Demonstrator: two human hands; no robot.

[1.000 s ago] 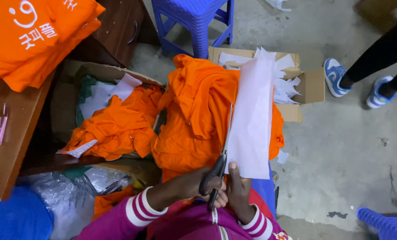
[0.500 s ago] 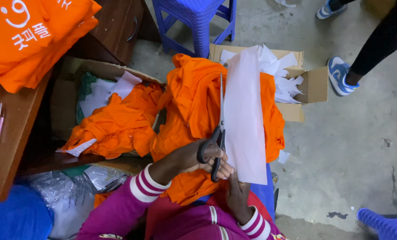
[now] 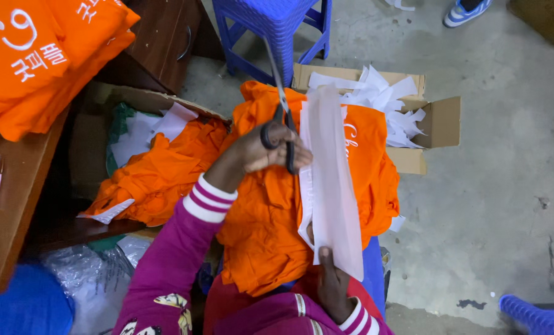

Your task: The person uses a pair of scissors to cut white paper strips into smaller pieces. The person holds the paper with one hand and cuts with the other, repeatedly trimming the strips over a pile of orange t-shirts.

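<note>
Partly, white sheet (image 3: 329, 186) hides orange garment (image 3: 270, 217).

Right hand (image 3: 333, 288) is partly behind the white sheet (image 3: 329, 186); only thumb and back of hand show, fingers hidden under the sheet's lower end. Left hand (image 3: 261, 149) covers the scissor (image 3: 281, 121) handles, so grip inside the loops not visible. Blade tips, far above the left hand, too thin and blurred to tell if open or shut. Orange garment (image 3: 264, 223) under the sheet: its print mostly covered. Left of the left hand, the worktop (image 3: 10, 211) and orange stack (image 3: 35, 62) are cut by the frame edge. Blue stool (image 3: 277, 25) above is cut at top. Shoe (image 3: 466, 11) of another person, top right, only part in view.
</note>
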